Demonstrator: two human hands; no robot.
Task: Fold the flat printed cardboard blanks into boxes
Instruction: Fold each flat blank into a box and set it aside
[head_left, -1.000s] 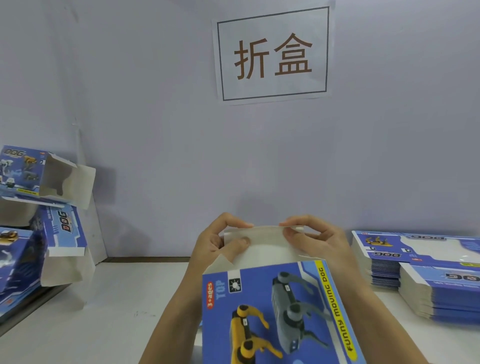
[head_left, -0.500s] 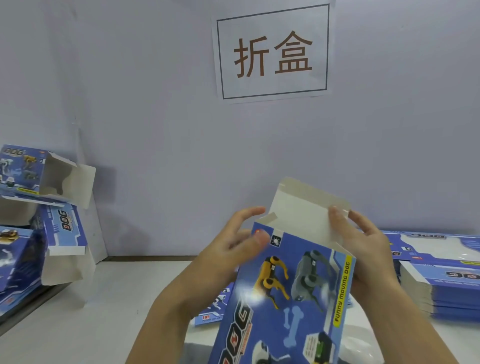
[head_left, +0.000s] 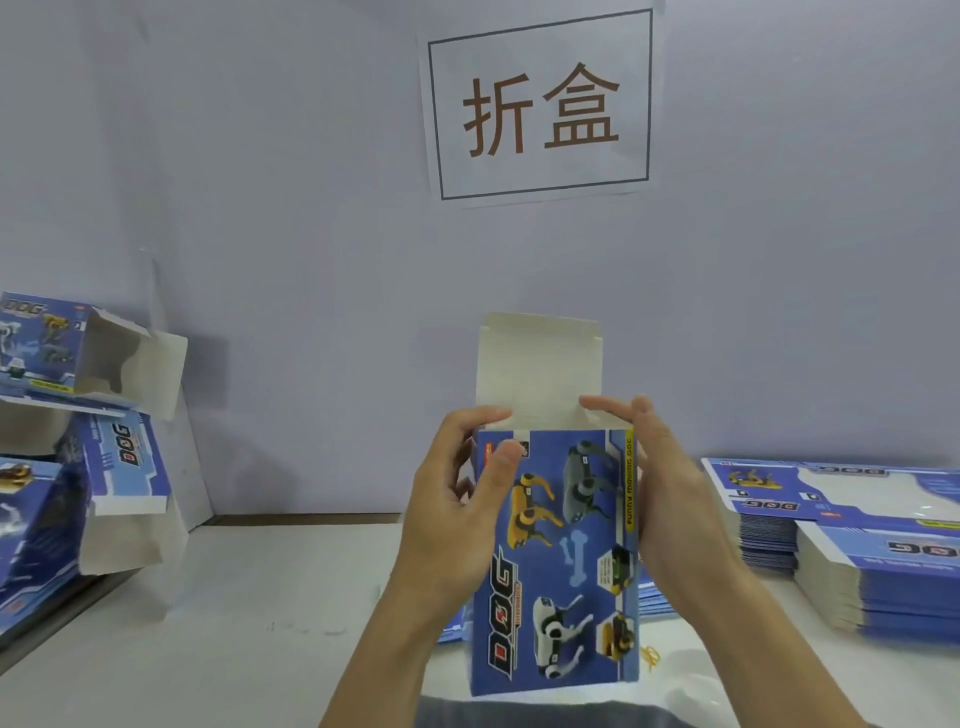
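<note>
I hold a blue printed box (head_left: 558, 561) upright in front of me, its front showing robot dogs and the word DOG. Its plain white top flap (head_left: 537, 364) stands straight up and open. My left hand (head_left: 457, 509) grips the box's upper left edge, thumb on the front face and fingers curled over the top corner. My right hand (head_left: 670, 499) holds the right side, fingers reaching over the top edge toward the opening. Two stacks of flat printed blanks (head_left: 852, 540) lie on the table at the right.
Several folded boxes (head_left: 78, 395) with open flaps are piled at the left against the wall. A paper sign (head_left: 540, 104) hangs on the wall above. More flat blanks (head_left: 655, 597) lie under the held box on the white table (head_left: 234, 613).
The box has swung from lying tilted toward me to standing upright, and its top flap has opened upward. Both hands moved from the flap's edge to the box's upper sides.
</note>
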